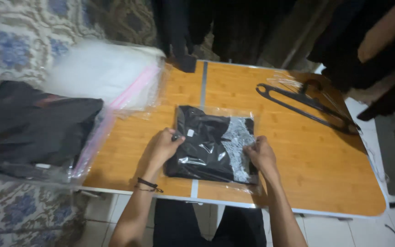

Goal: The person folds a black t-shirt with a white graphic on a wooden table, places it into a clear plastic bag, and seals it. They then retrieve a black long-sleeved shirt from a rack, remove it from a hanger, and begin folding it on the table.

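A folded black garment in a clear plastic bag (213, 142) lies in the middle of the wooden folding table (307, 155). My left hand (163, 146) grips the bag's left edge, fingers curled on the plastic. My right hand (261, 153) presses on the bag's right edge with the fingers bent over it. A dark cord bracelet (148, 184) sits on my left wrist.
A black clothes hanger (305, 106) lies on the table's far right. To the left, a stack of clear bags with pink strips (110, 75) and a bagged dark garment (33, 128) rest on a patterned cloth. Dark clothes hang behind and at the upper right.
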